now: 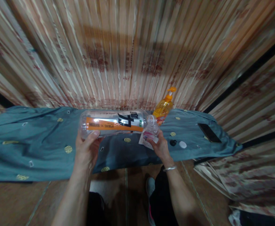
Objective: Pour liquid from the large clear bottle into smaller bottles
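Observation:
A large clear plastic bottle (111, 123) with an orange and silver label lies sideways in the air above the cloth. Its base end rests in my left hand (88, 147), the thumb on top and the fingers wrapped beneath. My right hand (160, 147) is closed round a smaller clear bottle (150, 128), whose mouth is near the neck of the large one; whether the two touch I cannot tell. A white packet (144, 141) shows beneath the small bottle. Just behind stands a pump bottle (162, 108) of yellow liquid with an orange top.
A blue-green patterned cloth (45, 138) covers the narrow surface. At the right lie a black cap (173, 142), a white cap (182, 144) and a dark phone (209, 132). Pleated curtains (128, 62) hang behind and at the right, with dark bars at the sides.

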The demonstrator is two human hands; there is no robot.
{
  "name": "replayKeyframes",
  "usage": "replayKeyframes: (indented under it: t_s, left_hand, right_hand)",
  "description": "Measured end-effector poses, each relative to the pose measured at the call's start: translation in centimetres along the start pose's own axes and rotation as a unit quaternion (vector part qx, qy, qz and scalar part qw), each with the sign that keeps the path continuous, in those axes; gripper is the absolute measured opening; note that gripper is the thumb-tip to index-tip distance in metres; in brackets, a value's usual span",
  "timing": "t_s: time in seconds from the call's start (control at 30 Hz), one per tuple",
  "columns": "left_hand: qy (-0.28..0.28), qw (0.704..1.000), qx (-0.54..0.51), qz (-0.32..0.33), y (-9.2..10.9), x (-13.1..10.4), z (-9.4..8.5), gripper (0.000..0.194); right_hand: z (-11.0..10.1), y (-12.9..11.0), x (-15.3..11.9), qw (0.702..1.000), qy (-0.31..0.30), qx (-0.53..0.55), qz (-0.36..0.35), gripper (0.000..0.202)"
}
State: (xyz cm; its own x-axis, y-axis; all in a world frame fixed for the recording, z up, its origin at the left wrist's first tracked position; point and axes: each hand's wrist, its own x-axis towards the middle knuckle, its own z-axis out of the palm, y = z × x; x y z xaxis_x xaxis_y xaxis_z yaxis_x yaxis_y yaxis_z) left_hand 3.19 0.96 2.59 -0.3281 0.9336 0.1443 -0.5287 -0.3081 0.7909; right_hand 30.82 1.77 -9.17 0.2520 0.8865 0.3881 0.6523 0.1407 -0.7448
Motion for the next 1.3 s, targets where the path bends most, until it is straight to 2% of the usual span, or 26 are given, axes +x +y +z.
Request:
replayKeyframes:
  t_s: [0.83, 1.3]
  left_hand:
    - [-0.014, 1.000, 0.013, -0.001, 0.21, -0.09, -0.11, 0.042]
    - [0.003, 1.000, -0.001, -0.008, 0.36, -0.22, 0.27, 0.045]
  right_hand:
    - [0.13, 0.09, 0.08, 1.000, -0.002, 0.012, 0.003, 0.053]
    - [0.41, 0.40, -0.03, 1.000, 0.006, -0.002, -0.002, 0.051]
